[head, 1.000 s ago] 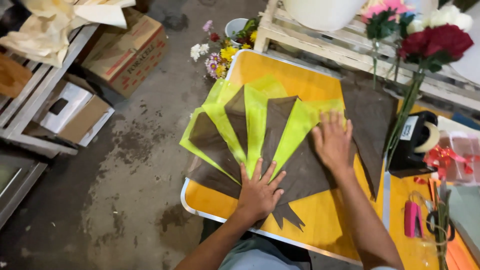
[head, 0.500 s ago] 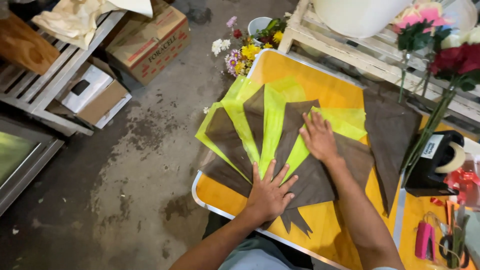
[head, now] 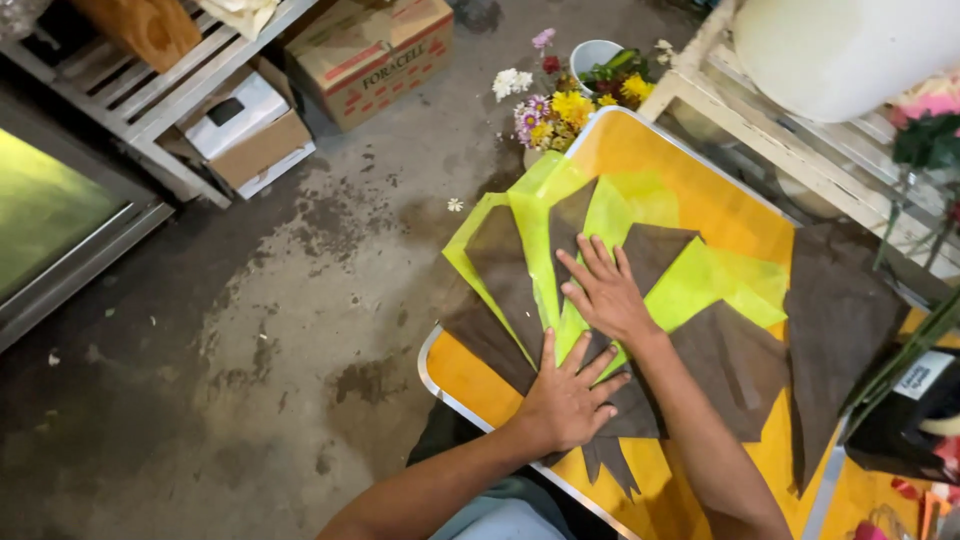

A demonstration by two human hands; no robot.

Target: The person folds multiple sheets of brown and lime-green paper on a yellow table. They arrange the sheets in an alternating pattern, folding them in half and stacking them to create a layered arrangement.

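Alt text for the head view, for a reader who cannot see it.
Both hands press flat on a fan of brown and lime-green paper sheets on a yellow table: left hand at the fan's base, right hand higher. A flower bucket stands on the floor.

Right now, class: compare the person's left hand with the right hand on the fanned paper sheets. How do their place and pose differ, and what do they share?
The left hand lies nearer the table's front edge, at the fan's narrow base; the right hand lies farther up, on the fanned part. The left hand rests mainly on a brown sheet; the right hand spans brown and yellow-green sheets. Both lie flat, palm down, fingers spread, holding nothing.
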